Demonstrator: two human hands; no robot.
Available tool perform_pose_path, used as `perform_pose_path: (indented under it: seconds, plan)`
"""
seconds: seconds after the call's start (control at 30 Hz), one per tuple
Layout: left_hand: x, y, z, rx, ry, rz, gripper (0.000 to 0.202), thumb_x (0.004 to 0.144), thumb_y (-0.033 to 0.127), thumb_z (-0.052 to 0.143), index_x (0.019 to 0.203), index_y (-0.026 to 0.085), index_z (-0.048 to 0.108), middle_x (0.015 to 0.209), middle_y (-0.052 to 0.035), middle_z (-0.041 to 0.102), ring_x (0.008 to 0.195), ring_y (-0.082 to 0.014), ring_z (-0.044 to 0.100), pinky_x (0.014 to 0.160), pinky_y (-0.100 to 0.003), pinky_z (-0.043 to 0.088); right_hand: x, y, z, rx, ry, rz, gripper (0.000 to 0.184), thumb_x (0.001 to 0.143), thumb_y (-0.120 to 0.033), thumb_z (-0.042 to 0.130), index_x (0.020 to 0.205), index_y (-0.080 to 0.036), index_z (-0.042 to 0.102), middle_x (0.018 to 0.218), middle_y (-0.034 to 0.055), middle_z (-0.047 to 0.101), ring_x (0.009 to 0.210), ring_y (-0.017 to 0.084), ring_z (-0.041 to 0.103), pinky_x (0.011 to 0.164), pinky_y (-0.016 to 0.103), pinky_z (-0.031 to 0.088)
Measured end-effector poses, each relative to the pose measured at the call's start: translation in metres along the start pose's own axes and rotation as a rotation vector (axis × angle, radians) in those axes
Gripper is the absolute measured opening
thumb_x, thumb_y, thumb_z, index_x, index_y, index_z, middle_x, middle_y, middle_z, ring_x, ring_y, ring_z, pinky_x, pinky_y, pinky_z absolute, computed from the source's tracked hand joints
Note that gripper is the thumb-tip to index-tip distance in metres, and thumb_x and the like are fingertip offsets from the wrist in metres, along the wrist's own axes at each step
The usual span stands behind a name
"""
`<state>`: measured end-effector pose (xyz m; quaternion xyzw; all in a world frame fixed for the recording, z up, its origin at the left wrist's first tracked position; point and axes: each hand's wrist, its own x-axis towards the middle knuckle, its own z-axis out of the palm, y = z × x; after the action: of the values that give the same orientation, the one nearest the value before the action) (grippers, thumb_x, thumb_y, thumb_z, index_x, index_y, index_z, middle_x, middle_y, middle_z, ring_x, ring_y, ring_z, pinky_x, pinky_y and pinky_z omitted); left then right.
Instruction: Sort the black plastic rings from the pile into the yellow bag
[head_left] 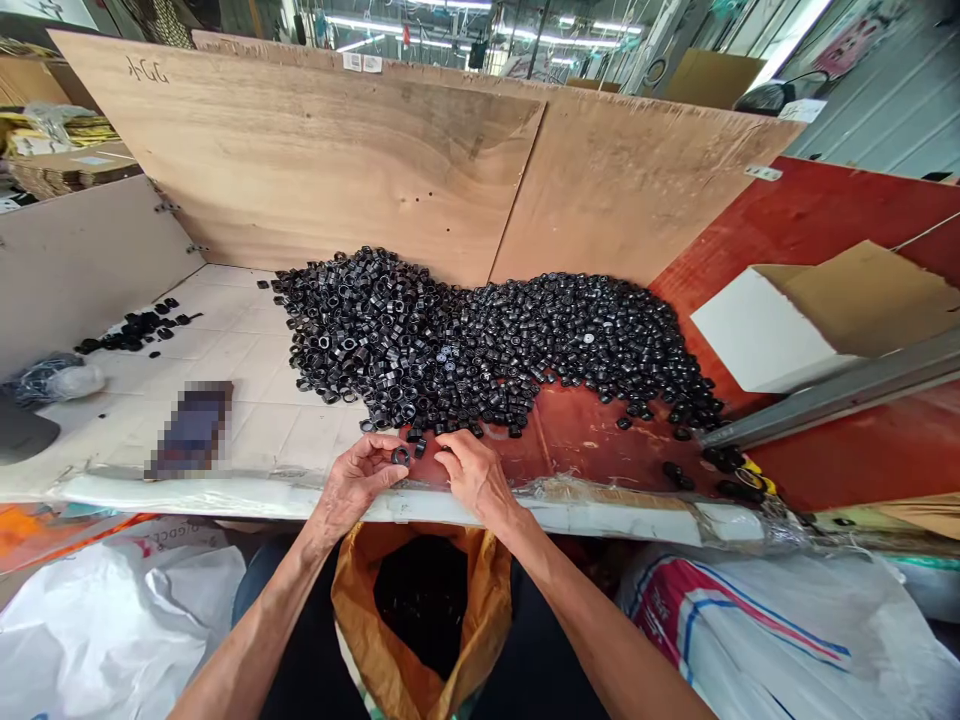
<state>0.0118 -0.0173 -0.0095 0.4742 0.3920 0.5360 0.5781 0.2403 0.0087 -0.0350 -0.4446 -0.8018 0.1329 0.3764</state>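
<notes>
Now | left hand (358, 485): fingers (379, 452) pinch one black ring (400, 456) | right hand (476, 478): curled, hold unclear

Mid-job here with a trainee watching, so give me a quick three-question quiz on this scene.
1. True or false: the left hand holds a black ring.
2. What lies open below the bench edge, between the forearms? A) a cardboard box B) an orange woven sack C) a steel bucket
3. Fill in the blank: the heap of black rings lies partly on a white tiled sheet and partly on a ___ board.

Key: 1 true; 2 B; 3 red
</notes>
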Motion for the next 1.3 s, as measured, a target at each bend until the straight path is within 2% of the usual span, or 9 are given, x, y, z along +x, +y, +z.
perform_pose_path:
  seconds: [0.17,0.3,0.4,0.6,0.7,0.83,0.97,1.13,1.3]
  plan:
    - [0.001,-0.003,0.001,0.011,0.039,0.014,0.033,0.074,0.029,0.093,0.094,0.020,0.068,0.090,-0.0011,0.072,0.085,-0.0157,0.071,0.080,-0.028,0.059,0.005,-0.004,-0.009,0.196,0.017,0.160,0.007,0.085,-0.018,0.065,0.090,-0.021,0.066,0.087,0.0027,0.069,0.067,0.016,0.061,0.063,0.027,0.050]
    - [-0.001,0.001,0.003,0.198,0.072,0.130,0.021,0.078,0.033,0.089,0.082,0.019,0.074,0.095,-0.0042,0.071,0.090,-0.0178,0.067,0.086,-0.030,0.056,0.007,-0.011,-0.007,0.216,0.056,0.221,0.004,0.080,-0.023,0.067,0.082,-0.022,0.064,0.077,0.0001,0.065,0.061,0.015,0.057,0.061,0.027,0.049]
    - [-0.003,0.003,0.005,0.272,0.115,0.110,0.022,0.079,0.037,0.087,0.076,0.019,0.076,0.099,-0.0071,0.074,0.095,-0.0214,0.069,0.090,-0.034,0.055,0.007,-0.021,-0.003,0.325,0.028,0.289,0.005,0.081,-0.025,0.066,0.085,-0.022,0.067,0.074,-0.0009,0.066,0.061,0.015,0.058,0.060,0.026,0.050]
    - [-0.004,0.003,0.005,0.234,0.113,0.059,0.025,0.080,0.040,0.087,0.075,0.018,0.075,0.105,-0.0083,0.077,0.101,-0.0236,0.070,0.094,-0.036,0.056,0.005,-0.038,0.007,0.718,0.050,0.330,0.015,0.084,-0.029,0.067,0.094,-0.020,0.074,0.116,0.0097,0.073,0.091,0.019,0.074,0.077,0.030,0.063]
    - [-0.002,0.001,0.004,0.125,0.077,0.041,0.026,0.080,0.038,0.088,0.085,0.018,0.072,0.099,-0.0056,0.076,0.091,-0.0200,0.071,0.087,-0.033,0.058,0.004,-0.042,0.011,0.788,0.073,0.381,0.022,0.084,-0.031,0.073,0.105,-0.022,0.073,0.110,0.0086,0.075,0.095,0.021,0.076,0.085,0.033,0.064]
    - [-0.003,-0.001,0.002,0.039,0.022,-0.019,0.032,0.083,0.036,0.086,0.107,0.020,0.072,0.104,-0.0062,0.077,0.086,-0.0182,0.072,0.086,-0.034,0.060,0.003,-0.042,0.014,0.800,0.065,0.432,0.028,0.085,-0.034,0.076,0.110,-0.022,0.071,0.100,0.0068,0.078,0.091,0.021,0.078,0.085,0.034,0.066]
    - [-0.004,0.001,0.003,0.050,0.017,0.037,0.032,0.082,0.036,0.087,0.107,0.019,0.076,0.123,-0.0092,0.073,0.091,-0.0179,0.072,0.090,-0.035,0.061,0.003,-0.044,0.018,0.781,0.104,0.408,0.022,0.086,-0.036,0.074,0.103,-0.022,0.074,0.107,0.0082,0.078,0.089,0.022,0.078,0.083,0.034,0.066]
    - [-0.004,-0.001,0.004,0.074,-0.008,0.018,0.029,0.083,0.036,0.086,0.104,0.019,0.075,0.100,-0.0054,0.075,0.091,-0.0189,0.072,0.089,-0.033,0.061,0.000,-0.045,0.024,0.782,0.094,0.420,0.025,0.087,-0.035,0.075,0.108,-0.022,0.071,0.096,0.0062,0.079,0.083,0.021,0.078,0.077,0.033,0.067]
    - [-0.005,-0.002,0.004,0.121,0.003,0.066,0.028,0.084,0.038,0.086,0.100,0.019,0.075,0.101,-0.0055,0.073,0.091,-0.0192,0.071,0.088,-0.033,0.061,-0.002,-0.044,0.028,0.602,0.157,0.316,0.027,0.093,-0.035,0.070,0.116,-0.022,0.070,0.095,0.0058,0.078,0.080,0.020,0.076,0.077,0.033,0.065]
